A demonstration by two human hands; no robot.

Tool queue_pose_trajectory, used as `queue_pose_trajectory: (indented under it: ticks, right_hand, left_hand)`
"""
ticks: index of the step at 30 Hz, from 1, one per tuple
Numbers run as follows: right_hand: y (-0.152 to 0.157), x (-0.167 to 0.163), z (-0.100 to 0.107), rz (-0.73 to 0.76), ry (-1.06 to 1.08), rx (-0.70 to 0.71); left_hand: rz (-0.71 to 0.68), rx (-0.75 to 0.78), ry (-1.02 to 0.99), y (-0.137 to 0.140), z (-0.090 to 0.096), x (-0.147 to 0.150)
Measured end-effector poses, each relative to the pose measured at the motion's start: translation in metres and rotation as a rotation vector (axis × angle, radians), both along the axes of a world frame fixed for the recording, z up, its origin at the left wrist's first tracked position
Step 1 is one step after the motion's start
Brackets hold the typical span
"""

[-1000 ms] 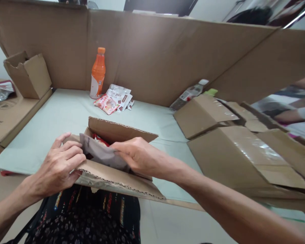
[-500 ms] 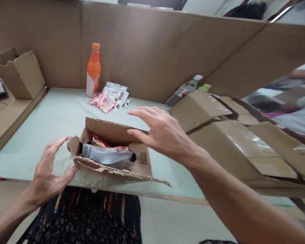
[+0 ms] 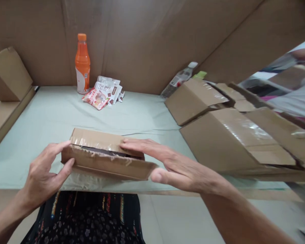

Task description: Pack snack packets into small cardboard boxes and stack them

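Note:
In front of me on the table lies a small cardboard box (image 3: 112, 166). Its back flap is folded down over the top, and its torn-edged front flap tilts outward. A dark narrow gap runs between the two flaps, so the contents are hidden. My left hand (image 3: 47, 167) holds the box's left end, fingertips at the upper corner and thumb on the front flap. Stretched fingers of my right hand (image 3: 167, 161) lie flat on the right part of the back flap. My right thumb is beside the front flap's right corner.
An orange drink bottle (image 3: 82, 64) stands at the back, beside several snack packets (image 3: 103, 93). A clear bottle (image 3: 179, 79) leans behind larger cardboard boxes (image 3: 218, 139) on the right. More cardboard (image 3: 11, 74) is at left. Part of another person (image 3: 295, 95) shows at far right.
The back flap has come down over the box, covering the packets that showed inside. My right hand has moved down from above the box onto the flap. The view has tilted downward.

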State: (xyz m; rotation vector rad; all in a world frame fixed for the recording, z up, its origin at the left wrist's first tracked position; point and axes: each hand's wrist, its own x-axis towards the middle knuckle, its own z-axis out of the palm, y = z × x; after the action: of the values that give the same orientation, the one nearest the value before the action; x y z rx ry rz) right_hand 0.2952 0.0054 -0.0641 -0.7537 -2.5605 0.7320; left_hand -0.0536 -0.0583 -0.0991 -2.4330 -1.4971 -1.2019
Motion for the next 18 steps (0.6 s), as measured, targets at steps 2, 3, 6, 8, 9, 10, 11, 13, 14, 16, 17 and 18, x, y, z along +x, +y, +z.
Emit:
queue_pose_trajectory:
  ticks: [2, 3, 6, 8, 9, 10, 11, 13, 14, 16, 17, 18]
  right_hand:
    - [-0.001, 0.002, -0.005, -0.034, -0.012, 0.004]
    - [-0.001, 0.001, -0.008, -0.076, -0.021, 0.026]
    - [0.000, -0.005, -0.020, -0.199, -0.041, 0.177]
    - [0.002, -0.007, -0.029, -0.211, -0.063, 0.250]
    - [0.002, -0.006, -0.033, -0.195, -0.078, 0.249]
    - [0.002, -0.005, -0.036, -0.171, -0.090, 0.230]
    - [0.002, -0.003, -0.038, -0.143, -0.097, 0.202]
    - [0.000, -0.001, -0.039, -0.078, -0.101, 0.148]
    - [-0.001, -0.001, -0.039, -0.048, -0.103, 0.136]
    - [-0.001, -0.005, -0.038, -0.010, -0.114, 0.146]
    - [0.000, -0.008, -0.038, -0.003, -0.123, 0.160]
    - [0.001, -0.010, -0.038, -0.002, -0.127, 0.176]
  left_hand:
    - [0.049, -0.042, 0.007, 0.004, 0.004, 0.003]
    - [0.064, -0.063, 0.018, 0.007, 0.005, 0.004]
    - [0.020, -0.116, 0.099, 0.014, 0.007, 0.005]
    - [-0.057, -0.127, 0.142, 0.017, 0.007, 0.004]
    - [-0.088, -0.126, 0.150, 0.017, 0.006, 0.003]
    - [-0.107, -0.121, 0.148, 0.017, 0.005, 0.002]
    - [-0.113, -0.113, 0.140, 0.017, 0.003, 0.001]
    - [-0.103, -0.111, 0.119, 0.017, -0.001, -0.003]
    - [-0.094, -0.113, 0.106, 0.017, -0.004, -0.005]
    - [-0.080, -0.110, 0.088, 0.020, -0.010, -0.009]
    - [-0.072, -0.108, 0.085, 0.022, -0.012, -0.010]
    - [-0.064, -0.107, 0.082, 0.024, -0.015, -0.012]
